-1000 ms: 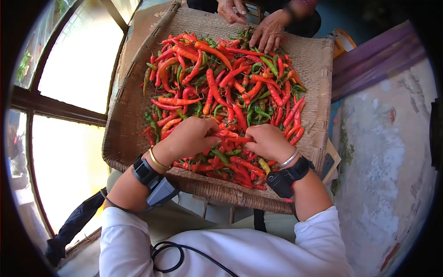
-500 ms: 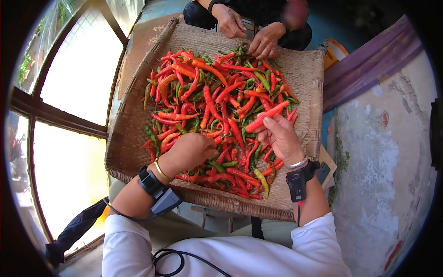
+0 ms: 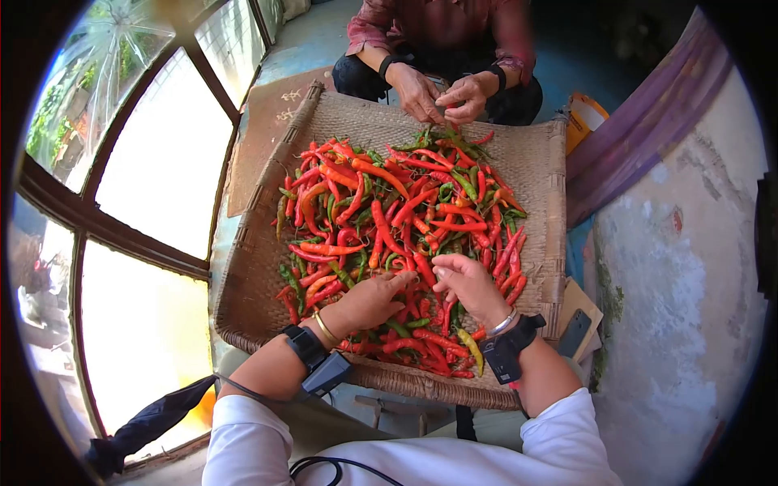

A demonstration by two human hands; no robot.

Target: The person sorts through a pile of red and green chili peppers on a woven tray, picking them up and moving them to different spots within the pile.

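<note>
Red, orange and green chili peppers [image 3: 381, 215] lie heaped in a large woven basket tray [image 3: 519, 138]. My left hand [image 3: 369, 304] is over the near part of the heap, fingers bent together; whether they hold anything is hidden. My right hand [image 3: 470, 287] is just to its right above the peppers, its thumb and index finger pointing left, with no pepper visible in it. Near the tray's front edge, below my right hand, lies a yellow-green pepper [image 3: 470, 350].
Across the tray, a person in a red shirt [image 3: 373, 24] holds both hands [image 3: 442, 97] together over its far edge. Windows [image 3: 154, 154] line the left. A purple cloth [image 3: 640, 130], an orange container [image 3: 585, 117] and a phone [image 3: 574, 334] are on the right.
The red pepper has left my right hand, which has moved left and down. My left hand has shifted right, closer to it. The view has tilted up, showing more of the other person.
</note>
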